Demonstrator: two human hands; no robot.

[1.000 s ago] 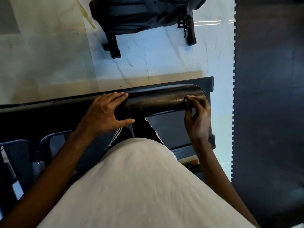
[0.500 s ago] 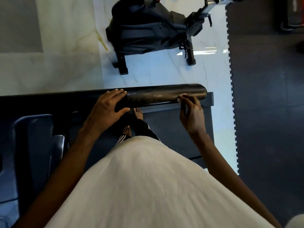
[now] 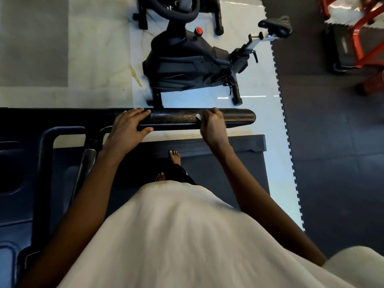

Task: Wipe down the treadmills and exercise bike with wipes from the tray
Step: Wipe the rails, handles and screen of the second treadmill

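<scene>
Hands on the rail: the right hand (image 3: 212, 127) curls over the top of a treadmill's handrail (image 3: 239, 118) and pins a small white wipe (image 3: 198, 116) against it. Only a corner of the wipe shows, beside the knuckles, on the upper face of the bar and short of its rounded free end. The left hand (image 3: 128, 129) clasps the same rail further along, fingers laid across the top and thumb stretched along the near side. Between the two hands the bar is dark and glossy, with pale scuffs and worn patches.

The person, in a loose pale shirt (image 3: 176, 235), stands barefoot on the treadmill deck (image 3: 228, 163), whose dark belt runs below the rail. Just beyond the rail a black exercise bike (image 3: 187, 65) stands on a pale, veined marble floor (image 3: 99, 48), a red knob on its body and its saddle raised on a silver post to the right. Dark rubber matting (image 3: 322, 142) with a toothed, interlocking edge covers the floor on the right, and an orange-red metal frame (image 3: 363, 28) stands in the far corner.
</scene>
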